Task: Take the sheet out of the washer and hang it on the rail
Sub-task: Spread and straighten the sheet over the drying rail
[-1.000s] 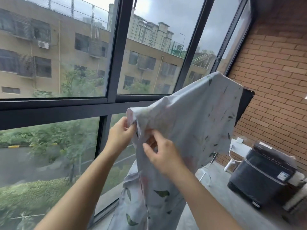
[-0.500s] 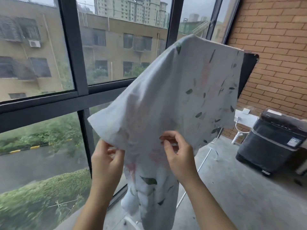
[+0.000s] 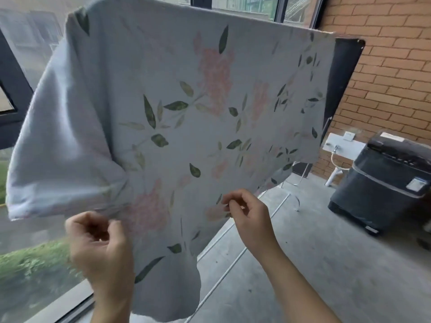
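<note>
The pale blue sheet (image 3: 186, 117), printed with pink flowers and green leaves, hangs spread wide over a rail that its top fold hides. My left hand (image 3: 100, 248) pinches the sheet's lower edge at the lower left, where the cloth bunches into a fold. Further right, my right hand (image 3: 249, 217) pinches the same lower edge between thumb and fingertips. The washer (image 3: 384, 183), under a dark cover, stands on the floor at the right, apart from both hands.
A dark panel (image 3: 345, 78) hangs beyond the sheet's right end. White rack legs and rods (image 3: 233, 259) run along the concrete floor under the sheet. A brick wall (image 3: 384, 66) stands at the right, and tall windows (image 3: 14, 89) at the left.
The sheet has gone from bunched between my hands to spread wide along the rail. Both hands have moved down and apart along its lower edge, and my view has dropped.
</note>
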{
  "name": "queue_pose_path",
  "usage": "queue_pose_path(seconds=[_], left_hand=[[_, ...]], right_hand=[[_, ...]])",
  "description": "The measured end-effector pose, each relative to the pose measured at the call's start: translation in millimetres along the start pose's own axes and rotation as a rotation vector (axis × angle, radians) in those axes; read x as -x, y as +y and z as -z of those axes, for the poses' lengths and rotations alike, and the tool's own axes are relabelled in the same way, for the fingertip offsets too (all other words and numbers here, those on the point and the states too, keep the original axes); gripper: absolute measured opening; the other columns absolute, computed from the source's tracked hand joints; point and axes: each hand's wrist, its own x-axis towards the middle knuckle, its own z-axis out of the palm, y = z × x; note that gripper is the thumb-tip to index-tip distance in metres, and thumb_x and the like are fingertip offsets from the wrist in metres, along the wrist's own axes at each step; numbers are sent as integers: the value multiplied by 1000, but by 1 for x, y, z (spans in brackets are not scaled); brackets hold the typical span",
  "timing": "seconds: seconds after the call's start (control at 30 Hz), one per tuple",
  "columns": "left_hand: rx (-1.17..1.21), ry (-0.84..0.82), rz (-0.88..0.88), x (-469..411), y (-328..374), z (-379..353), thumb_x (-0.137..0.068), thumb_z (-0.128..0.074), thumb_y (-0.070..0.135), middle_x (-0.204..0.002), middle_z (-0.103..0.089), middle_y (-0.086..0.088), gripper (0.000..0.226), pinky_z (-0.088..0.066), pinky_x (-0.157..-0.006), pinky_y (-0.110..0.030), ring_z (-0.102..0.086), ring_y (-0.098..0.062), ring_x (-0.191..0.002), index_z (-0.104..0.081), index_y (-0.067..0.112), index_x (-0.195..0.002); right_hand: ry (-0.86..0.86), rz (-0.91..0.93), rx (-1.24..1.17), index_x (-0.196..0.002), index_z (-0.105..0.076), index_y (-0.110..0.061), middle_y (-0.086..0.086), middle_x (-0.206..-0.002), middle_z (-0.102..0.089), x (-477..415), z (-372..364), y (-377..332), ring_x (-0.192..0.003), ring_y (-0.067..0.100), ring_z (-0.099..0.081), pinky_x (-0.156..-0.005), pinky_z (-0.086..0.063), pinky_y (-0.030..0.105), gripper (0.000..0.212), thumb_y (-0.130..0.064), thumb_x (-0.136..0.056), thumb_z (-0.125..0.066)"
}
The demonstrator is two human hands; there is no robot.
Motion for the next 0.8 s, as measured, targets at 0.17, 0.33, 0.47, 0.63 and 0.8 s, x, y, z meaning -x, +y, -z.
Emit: queue_pose_path(seconds=[0.17,0.33,0.47,0.63,0.8], left_hand=[[-64,-69,28,39,19,-51,-80,-51,-11,-69,-47,5,41,-36,-56,-9,-45,4,-56,-44,29,-74],[-41,-157,55,44,3,-105,-80,-51,-13,-69,-48,1,33,-35,-53,-10,-43,1,-55,-47,19,-73],[-61,-214,106,46,-16,-158,-80,-50,-11,-70,-48,3,34,-33,-54,-12,-41,-4,-57,-46,22,-74],[-30,-355,70,43,-40,-275,-80,-51,-14,-67,-50,4,31,-38,-59,-5,-49,-1,-59,-49,17,-75],[-45,-505,18,29,-52,-379,-82,-53,-10,-69,-51,4,18,-37,-57,-5,-48,1,-60,-54,9,-81]], right_hand=[[-96,11,-39,-89,-67,-17,-8,-84,-68,-25,21,19,-83,10,-65,-75,-55,22,20,-4,-91,-52],[-118,0,-57,-87,-66,-23,-8,-86,-69,-60,34,45,-83,11,-65,-77,-55,23,24,-5,-93,-51],[-122,-5,-43,-83,-65,-27,-9,-86,-68,-100,48,69,-81,12,-66,-77,-56,28,28,-5,-93,-51],[-105,-13,9,-84,-63,-32,-10,-90,-68,-188,90,121,-87,14,-65,-80,-55,25,29,-7,-90,-51],[31,-87,82,-81,-63,-31,-9,-89,-69,-268,152,161,-82,10,-65,-71,-51,16,36,1,-90,-48]])
